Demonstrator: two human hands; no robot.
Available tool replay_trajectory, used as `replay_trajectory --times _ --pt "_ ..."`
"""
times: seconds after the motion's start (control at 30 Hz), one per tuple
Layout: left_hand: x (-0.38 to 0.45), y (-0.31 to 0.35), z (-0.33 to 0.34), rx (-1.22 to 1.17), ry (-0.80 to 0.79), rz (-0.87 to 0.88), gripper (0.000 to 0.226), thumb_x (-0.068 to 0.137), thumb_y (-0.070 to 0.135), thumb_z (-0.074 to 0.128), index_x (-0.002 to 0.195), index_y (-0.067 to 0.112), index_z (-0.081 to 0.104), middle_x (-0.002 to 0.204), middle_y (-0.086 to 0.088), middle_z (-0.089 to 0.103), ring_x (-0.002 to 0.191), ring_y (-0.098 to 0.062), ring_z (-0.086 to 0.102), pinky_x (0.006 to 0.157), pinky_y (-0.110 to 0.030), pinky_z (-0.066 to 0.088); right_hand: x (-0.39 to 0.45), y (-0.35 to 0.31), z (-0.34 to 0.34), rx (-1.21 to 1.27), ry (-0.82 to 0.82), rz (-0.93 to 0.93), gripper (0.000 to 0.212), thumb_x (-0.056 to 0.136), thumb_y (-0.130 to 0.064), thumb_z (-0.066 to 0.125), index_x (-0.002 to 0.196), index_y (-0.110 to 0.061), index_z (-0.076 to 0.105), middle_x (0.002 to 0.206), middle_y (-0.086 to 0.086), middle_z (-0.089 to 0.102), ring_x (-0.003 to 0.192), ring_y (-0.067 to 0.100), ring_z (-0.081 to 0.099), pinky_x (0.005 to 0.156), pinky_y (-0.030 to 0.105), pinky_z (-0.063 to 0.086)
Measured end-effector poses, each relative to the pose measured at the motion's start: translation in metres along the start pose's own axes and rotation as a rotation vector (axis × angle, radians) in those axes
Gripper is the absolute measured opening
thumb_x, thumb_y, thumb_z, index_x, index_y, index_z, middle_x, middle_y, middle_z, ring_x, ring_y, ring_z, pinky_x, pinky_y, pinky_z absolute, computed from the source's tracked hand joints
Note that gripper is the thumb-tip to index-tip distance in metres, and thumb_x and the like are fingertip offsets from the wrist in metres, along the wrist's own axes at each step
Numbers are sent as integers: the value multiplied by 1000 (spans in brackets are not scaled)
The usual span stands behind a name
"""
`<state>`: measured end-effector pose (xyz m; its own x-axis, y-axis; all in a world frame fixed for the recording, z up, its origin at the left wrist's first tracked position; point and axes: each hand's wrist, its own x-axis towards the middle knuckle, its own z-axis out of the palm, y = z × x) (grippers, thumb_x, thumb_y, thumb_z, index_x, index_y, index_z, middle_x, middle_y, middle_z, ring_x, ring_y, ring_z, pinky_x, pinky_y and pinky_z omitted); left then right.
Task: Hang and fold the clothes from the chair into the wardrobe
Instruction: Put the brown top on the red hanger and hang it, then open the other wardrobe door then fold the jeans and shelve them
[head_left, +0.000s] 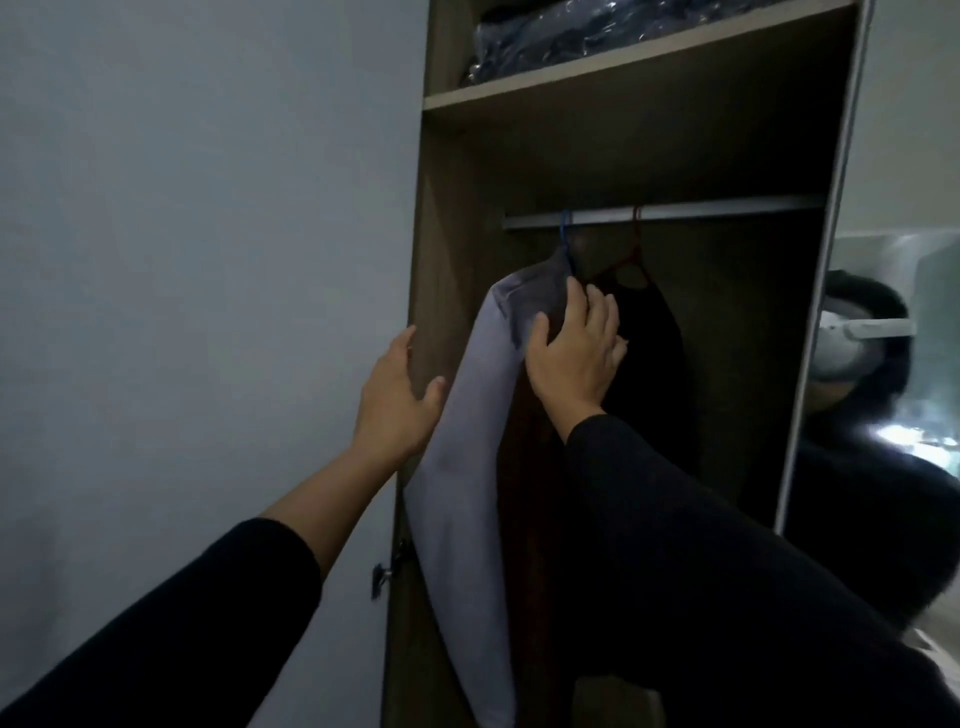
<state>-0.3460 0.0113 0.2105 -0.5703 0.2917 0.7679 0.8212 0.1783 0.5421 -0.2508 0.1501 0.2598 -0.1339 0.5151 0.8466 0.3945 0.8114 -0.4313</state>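
The rail (665, 212) is being crowded at its left by the blue hanger (567, 234) with the grey garment (467, 441) and the red hanger (635, 244) with the black garment (649, 332); open room is being left toward the right, under the shelf (623, 57).

I am finding nothing readable here: no words, labels, brand marks or numbers are showing on the wardrobe (639, 93) I am looking into or on the lavender garment (467, 441). The shiny wrapped bundle (597, 36) on the top shelf may be carrying print, but it is too dim to tell.
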Motion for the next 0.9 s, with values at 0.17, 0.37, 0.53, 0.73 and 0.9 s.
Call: replay_trajectory --times 0.17,0.37,0.53,0.73,0.9 --pt "-41 6 -50 104 39 -32 69 93 24 56 150 15 18 152 -8 32 139 -20 31 112 -28 24 -56 -16 -16 -35 -137 -208 61 94 -34 44 149 -21 24 157 6 22 147 24 11 113 48 19" --pt "-75 35 -132 219 217 -122 66 95 23 51 151 22 16 152 -2 29 140 -15 29 112 -28 25 -121 -48 -44 142 -281 -385 59 93 -33 48 147 -22 30 156 6 25 146 23 13 112 52 17" --pt "-108 45 -194 384 292 -190 65 95 24 49 151 22 15 154 1 26 141 -15 27 112 -29 25 -180 -72 -64 223 -408 -543 56 93 -34 45 146 -23 33 155 5 27 146 25 16 111 54 18" --pt "-133 39 -262 499 362 -288 64 95 26 49 150 20 17 155 -2 25 142 -19 26 113 -33 25 -246 -110 -81 279 -473 -739 53 81 -36 39 126 -17 58 136 9 54 130 29 48 96 57 40" --pt "-132 18 -298 504 354 -379 59 97 27 45 149 14 22 154 -5 27 143 -21 25 114 -34 21 -283 -150 -80 324 -472 -920 49 76 -33 44 115 -16 66 128 6 61 125 25 54 93 54 45"
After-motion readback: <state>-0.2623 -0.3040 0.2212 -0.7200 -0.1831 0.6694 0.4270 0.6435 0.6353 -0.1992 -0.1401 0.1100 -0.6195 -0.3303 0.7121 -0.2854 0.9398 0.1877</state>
